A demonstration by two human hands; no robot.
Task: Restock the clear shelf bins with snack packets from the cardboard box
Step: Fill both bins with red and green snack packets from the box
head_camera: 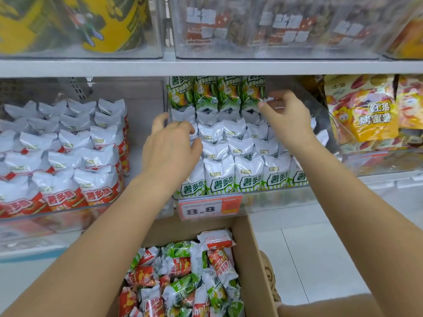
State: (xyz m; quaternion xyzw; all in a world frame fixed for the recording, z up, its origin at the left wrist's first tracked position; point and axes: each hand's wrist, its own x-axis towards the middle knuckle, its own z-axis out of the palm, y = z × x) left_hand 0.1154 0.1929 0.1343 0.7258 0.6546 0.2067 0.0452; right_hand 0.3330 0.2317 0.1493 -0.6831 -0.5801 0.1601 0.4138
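Because the shelf (206, 67) carries a row of clear bins at arm's reach, the person stands close with the cardboard box (254, 259) set on the floor right below, so each reach is short. Loose red and green packets (183, 282) lie jumbled in that box, apparently waiting their turn. Up in the middle bin (325, 115), green packets (247, 172) stand upright in tight rows, labels forward, which keeps them readable above the price tag (209, 205). Beside it, the left bin (142, 92) holds red packets (61, 156) the same way. The left hand (170, 147) presses against the leftmost column, fingers curled around a packet top, seemingly squaring the row. The right hand (286, 117) pinches a packet's crimped edge (266, 100) at the back, fingertips together, likely seating it upright.
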